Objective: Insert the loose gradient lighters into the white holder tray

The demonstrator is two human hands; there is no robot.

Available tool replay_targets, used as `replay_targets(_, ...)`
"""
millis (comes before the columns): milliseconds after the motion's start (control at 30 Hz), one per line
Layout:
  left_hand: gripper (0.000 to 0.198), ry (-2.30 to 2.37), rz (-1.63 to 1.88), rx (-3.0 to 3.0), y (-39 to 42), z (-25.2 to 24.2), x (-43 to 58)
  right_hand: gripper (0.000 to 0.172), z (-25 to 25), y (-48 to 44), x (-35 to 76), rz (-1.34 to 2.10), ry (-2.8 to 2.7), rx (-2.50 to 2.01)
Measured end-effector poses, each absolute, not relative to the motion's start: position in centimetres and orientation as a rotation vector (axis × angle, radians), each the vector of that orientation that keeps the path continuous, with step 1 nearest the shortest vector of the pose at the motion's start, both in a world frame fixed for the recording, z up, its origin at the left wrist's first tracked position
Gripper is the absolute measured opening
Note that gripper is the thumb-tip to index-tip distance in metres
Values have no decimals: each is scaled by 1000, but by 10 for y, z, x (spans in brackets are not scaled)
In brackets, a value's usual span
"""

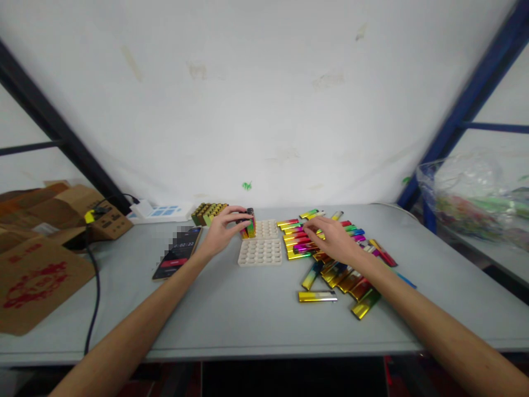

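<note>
Two bare forearms (161,314) reach in from the near edge of a grey worktop (248,322), the hands well apart. Thumb and fingers of the left hand (223,229) are closed on a few upright lighters (250,230), which appear to stand at the left end of a white far tray (269,229). The right hand (330,237) bends its fingers down over loose lighters (294,242); whether it grips one, I cannot tell. For handling these well, a light left touch would seem best, so the standing ones do not tip, with the right fingertips lifting each lighter singly from its neighbours. Shiny gold, red and green, the loose lighters lie to the left of, beneath and nearer than the right hand. Between the hands, slightly nearer, sits a matching near tray (259,263) with rows of round cups
</note>
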State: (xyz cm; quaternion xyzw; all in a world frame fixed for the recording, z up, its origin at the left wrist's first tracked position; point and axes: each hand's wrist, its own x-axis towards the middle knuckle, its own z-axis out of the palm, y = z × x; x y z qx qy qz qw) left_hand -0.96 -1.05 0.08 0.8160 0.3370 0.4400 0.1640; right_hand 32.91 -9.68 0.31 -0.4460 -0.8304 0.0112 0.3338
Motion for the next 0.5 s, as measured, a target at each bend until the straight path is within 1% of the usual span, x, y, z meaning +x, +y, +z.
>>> replay_targets(233,25,1031,1343,2301,-11,-1,-8,17,2,-96,330,17,-2170,-1159)
replay_targets(500,22,989,1364,2261,-13,-3,-4,17,3,-97,330,33,-2180,-1178)
